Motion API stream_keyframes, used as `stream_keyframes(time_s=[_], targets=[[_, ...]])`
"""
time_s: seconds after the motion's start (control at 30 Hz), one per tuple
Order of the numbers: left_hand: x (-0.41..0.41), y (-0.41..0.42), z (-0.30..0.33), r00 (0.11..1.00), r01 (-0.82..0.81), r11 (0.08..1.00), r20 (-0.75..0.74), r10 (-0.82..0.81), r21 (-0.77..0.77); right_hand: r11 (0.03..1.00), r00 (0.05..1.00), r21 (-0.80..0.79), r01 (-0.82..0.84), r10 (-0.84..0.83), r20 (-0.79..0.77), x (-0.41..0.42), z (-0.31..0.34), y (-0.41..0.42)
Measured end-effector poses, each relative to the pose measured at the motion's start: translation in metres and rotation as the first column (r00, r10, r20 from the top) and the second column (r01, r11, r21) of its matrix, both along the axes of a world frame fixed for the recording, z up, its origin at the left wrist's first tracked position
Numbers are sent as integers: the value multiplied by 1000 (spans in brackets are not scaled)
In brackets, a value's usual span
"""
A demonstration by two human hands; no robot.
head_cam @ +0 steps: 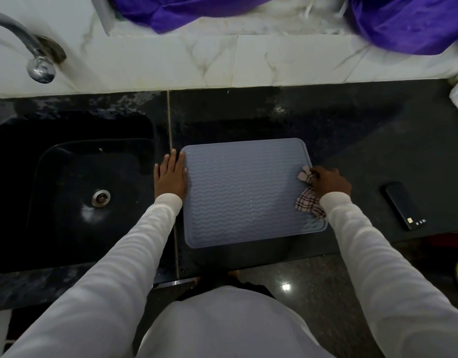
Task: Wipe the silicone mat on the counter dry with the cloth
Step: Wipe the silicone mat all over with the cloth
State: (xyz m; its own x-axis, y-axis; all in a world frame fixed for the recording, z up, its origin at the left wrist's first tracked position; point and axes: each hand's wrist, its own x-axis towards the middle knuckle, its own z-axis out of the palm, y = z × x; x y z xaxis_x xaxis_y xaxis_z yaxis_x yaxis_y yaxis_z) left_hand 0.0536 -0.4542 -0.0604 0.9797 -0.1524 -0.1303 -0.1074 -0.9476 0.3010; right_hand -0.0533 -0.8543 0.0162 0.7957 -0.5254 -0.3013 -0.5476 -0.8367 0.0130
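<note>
A grey-blue silicone mat (246, 192) with wavy ridges lies flat on the black counter (352, 140), just right of the sink. My left hand (171, 177) lies flat with straight fingers along the mat's left edge, partly on the counter. My right hand (328, 180) grips a bunched checked cloth (306, 200) at the mat's right edge. Part of the cloth hangs down over the mat below my wrist. Small water drops dot the mat's middle.
A black sink (75, 192) with a metal drain sits to the left, a chrome tap (39, 65) above it. A dark phone (403, 205) lies on the counter at the right. Purple fabric (403, 21) and white items sit on the marble ledge behind.
</note>
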Motion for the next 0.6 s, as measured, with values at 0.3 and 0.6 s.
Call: stream_keyframes(time_s=[0.3, 0.6], targets=[[-1, -3, -1, 1000, -21, 1000, 4, 21, 6, 953, 976, 266, 143, -181, 124, 9, 19, 27], [-3, -5, -1, 999, -37, 999, 25, 37, -13, 853, 939, 395, -341, 287, 190, 37, 36, 197]])
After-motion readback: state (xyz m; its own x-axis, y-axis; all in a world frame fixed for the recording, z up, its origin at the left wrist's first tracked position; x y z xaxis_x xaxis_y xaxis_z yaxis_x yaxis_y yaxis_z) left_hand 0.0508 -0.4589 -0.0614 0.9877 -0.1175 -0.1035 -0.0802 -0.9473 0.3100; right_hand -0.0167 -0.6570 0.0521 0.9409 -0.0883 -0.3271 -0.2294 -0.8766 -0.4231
